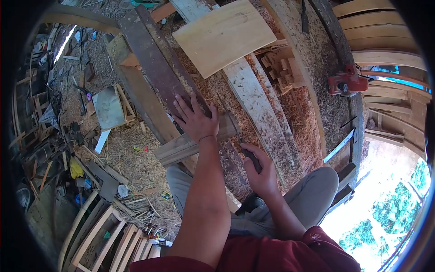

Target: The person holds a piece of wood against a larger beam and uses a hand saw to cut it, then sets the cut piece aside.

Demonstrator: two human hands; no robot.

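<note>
Right hand [260, 177] closes its grip around a dark-handled tool [239, 136] by the short wooden block [176, 149], which lies across a dark plank [154, 63] under the left hand [195, 120], fingers spread flat, gripping nothing

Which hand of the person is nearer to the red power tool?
Right. The right hand, gripping a dark-handled tool, is below and left of the red power tool; the left hand presses flat on a wooden block farther left.
</note>
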